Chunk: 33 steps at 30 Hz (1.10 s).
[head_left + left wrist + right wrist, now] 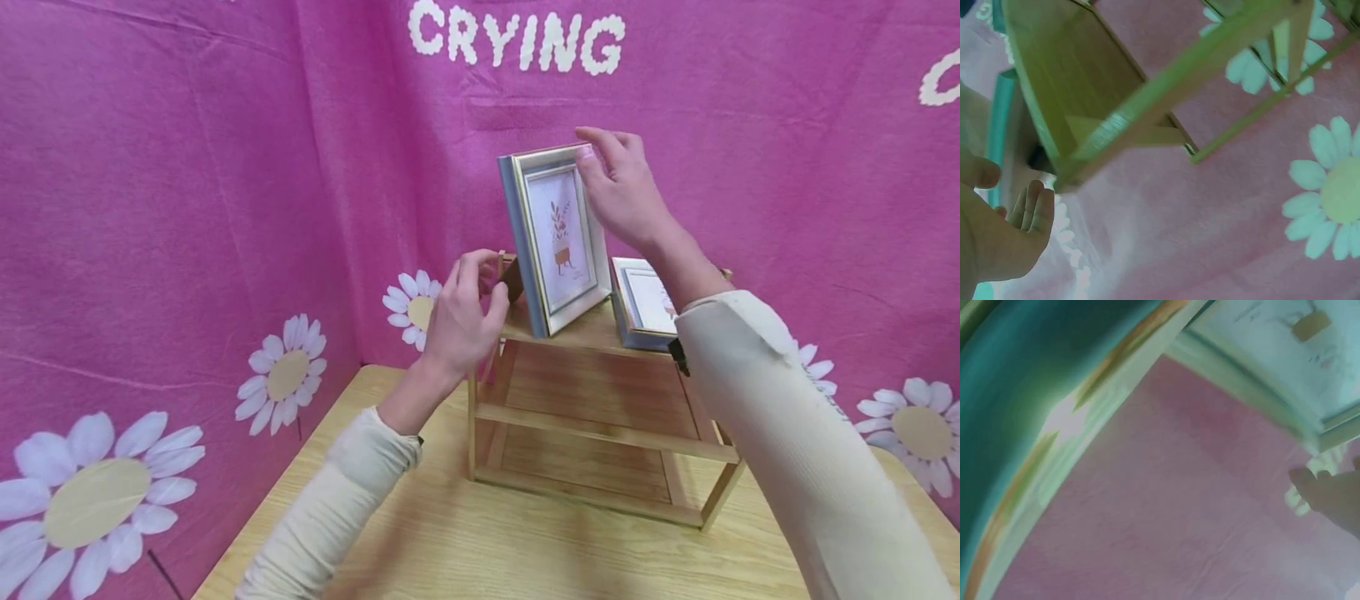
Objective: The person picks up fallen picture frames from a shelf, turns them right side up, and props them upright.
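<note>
A picture frame (pixel 558 287) with a pale front, blue sides and a potted-plant print leans upright on the top board of a small wooden shelf (pixel 607 433). My right hand (pixel 626 196) is at its upper right corner, fingers fairly straight and thumb in front; firm contact cannot be made out. Behind the frame's left side, a dark support leg (pixel 512 282) sticks out. Beside that leg is my left hand (pixel 465 321), fingers loosely bent, with nothing visible between them. The left wrist view shows this hand (pixel 1010 237) with thumb and fingers apart.
A second picture frame (pixel 649 302) lies face up on the shelf's right end, partly behind my right forearm. The shelf stands on a light wood table (pixel 525 550). Pink cloth (pixel 187 208) with white daisies hangs behind and to the left.
</note>
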Each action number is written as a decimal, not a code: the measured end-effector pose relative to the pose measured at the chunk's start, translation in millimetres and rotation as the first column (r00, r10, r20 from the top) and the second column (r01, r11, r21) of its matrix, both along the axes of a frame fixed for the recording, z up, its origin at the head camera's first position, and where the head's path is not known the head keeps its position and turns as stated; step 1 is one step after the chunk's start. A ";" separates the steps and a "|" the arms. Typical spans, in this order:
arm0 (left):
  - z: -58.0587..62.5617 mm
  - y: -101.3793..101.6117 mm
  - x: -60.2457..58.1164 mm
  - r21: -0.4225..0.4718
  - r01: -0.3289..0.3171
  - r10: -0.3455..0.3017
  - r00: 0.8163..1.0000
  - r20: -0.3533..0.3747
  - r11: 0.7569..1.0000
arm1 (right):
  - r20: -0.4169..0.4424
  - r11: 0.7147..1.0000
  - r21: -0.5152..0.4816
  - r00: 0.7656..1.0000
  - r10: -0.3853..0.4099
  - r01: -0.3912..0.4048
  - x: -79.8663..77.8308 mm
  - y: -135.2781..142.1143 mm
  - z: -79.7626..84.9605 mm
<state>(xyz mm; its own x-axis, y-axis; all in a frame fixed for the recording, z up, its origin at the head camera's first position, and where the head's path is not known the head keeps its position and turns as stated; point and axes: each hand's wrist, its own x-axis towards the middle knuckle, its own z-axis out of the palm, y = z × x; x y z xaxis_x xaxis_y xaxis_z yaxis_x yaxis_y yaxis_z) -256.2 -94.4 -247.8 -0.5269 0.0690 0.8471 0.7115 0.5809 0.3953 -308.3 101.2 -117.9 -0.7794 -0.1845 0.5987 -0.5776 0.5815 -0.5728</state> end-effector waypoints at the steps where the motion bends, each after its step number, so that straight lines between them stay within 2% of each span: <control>1: 0.2 2.6 3.0 0.007 0.019 -0.019 1.000 -0.015 1.000 | 0.032 1.000 -0.011 0.999 -0.021 0.021 -1.7 4.3 1.4; 3: 1.2 8.5 8.1 -0.006 0.044 -0.045 0.998 -0.033 0.999 | 0.081 0.999 -0.026 0.996 -0.039 0.041 -5.7 12.1 4.2; 6: 2.5 18.2 13.3 -0.066 0.058 -0.060 0.998 -0.029 0.996 | 0.133 0.999 -0.042 0.991 -0.023 0.029 -10.9 20.1 8.1; 10: 1.3 29.7 15.4 -0.135 0.018 -0.015 1.000 0.023 0.991 | 0.211 0.999 -0.042 0.977 0.019 -0.011 -15.3 23.1 10.9; 13: -1.6 35.8 15.3 -0.141 -0.013 0.022 0.998 0.065 0.990 | 0.275 0.999 -0.015 0.960 0.048 -0.046 -17.1 22.3 9.6; 16: -5.4 39.4 16.4 -0.128 -0.013 0.027 0.994 0.102 0.992 | 0.317 0.998 0.022 0.947 0.054 -0.065 -18.8 22.1 4.0; 20: -10.8 39.3 19.6 -0.114 -0.001 0.016 0.991 0.135 0.994 | 0.286 0.995 0.093 0.958 0.016 -0.044 -21.6 21.1 -5.3; 23: -13.0 36.7 20.7 -0.108 -0.007 0.020 0.992 0.122 0.994 | 0.232 0.989 0.147 0.973 -0.013 -0.022 -24.5 18.7 -9.4; 27: -12.1 34.5 19.2 -0.105 -0.004 0.015 0.995 0.099 0.994 | 0.174 0.986 0.166 0.984 -0.023 -0.006 -27.7 16.8 -10.5; 33: -7.9 35.2 16.8 -0.098 0.015 -0.005 0.994 0.106 0.995 | 0.109 0.984 0.174 0.992 -0.067 0.047 -30.5 20.1 -10.4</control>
<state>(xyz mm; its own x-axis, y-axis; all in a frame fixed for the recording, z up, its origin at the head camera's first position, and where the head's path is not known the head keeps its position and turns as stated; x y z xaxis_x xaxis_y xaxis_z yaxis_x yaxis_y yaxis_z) -239.4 -59.2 -255.6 -0.6116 0.1548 0.7759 0.6749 0.6138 0.4095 -338.7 121.3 -128.3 -0.8531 -0.2297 0.4685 -0.4771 0.7067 -0.5224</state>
